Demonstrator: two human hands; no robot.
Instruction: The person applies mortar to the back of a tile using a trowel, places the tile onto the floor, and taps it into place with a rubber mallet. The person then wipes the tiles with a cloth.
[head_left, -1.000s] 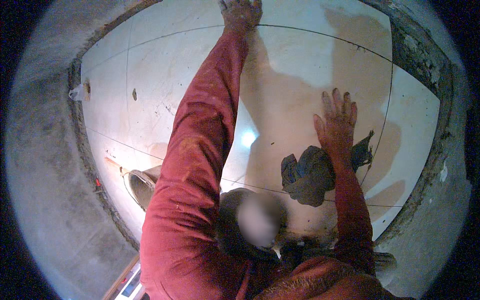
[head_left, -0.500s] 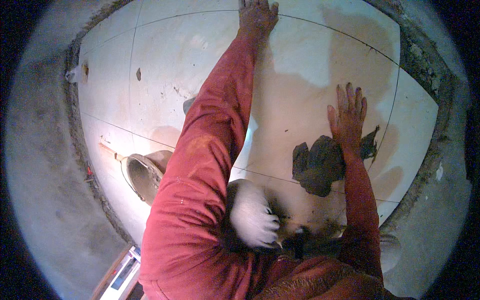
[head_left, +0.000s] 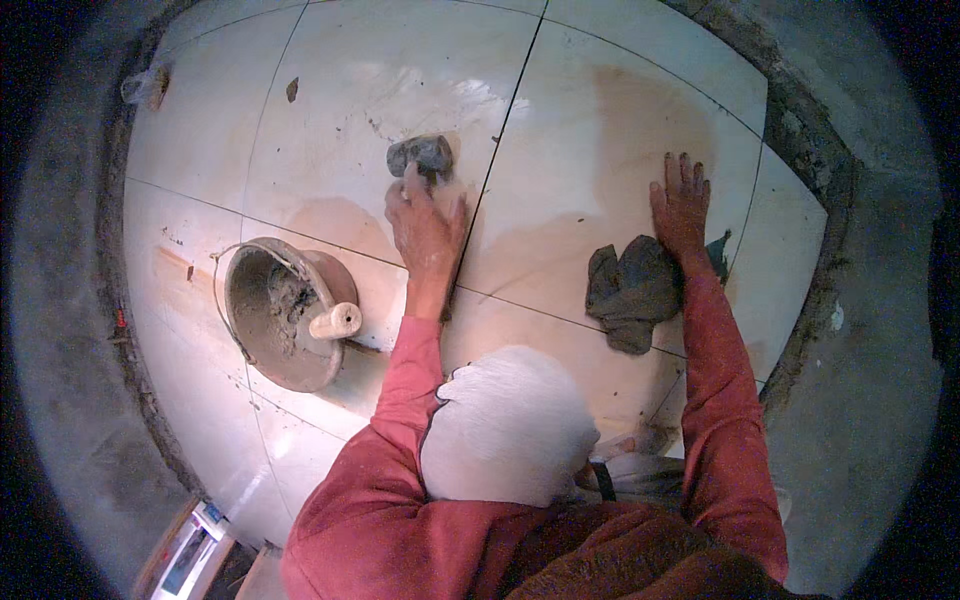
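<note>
Grey sponge (head_left: 421, 155) pressed flat on the pale floor tiles (head_left: 330, 130), just beside the dark joint line (head_left: 500, 150) running toward the far edge of the tiled floor. Held under the left hand (head_left: 425, 228), fingers curled over its near side, palm bearing down behind it. Best worked with short strokes slanting across the joint rather than along it, so as not to drag the filling out; light, even pressure, sponge kept flat. Smeared grey haze around it, probably wet residue, though hard to tell through the bent lens.

Right hand (head_left: 682, 205) spread wide and flat on the tile nearer the right edge, holding nothing, fingers splayed, bracing the body's weight. Worth keeping planted there for balance during the reach. Dark crumpled rag (head_left: 632, 290) touching that wrist, handy for a dry follow-up wipe.

Toward the left edge, a round bucket (head_left: 285, 312) with grey mortar inside and a pale tool handle (head_left: 336, 321) standing out of it, well within reach of the left arm for rinsing or reloading.
</note>
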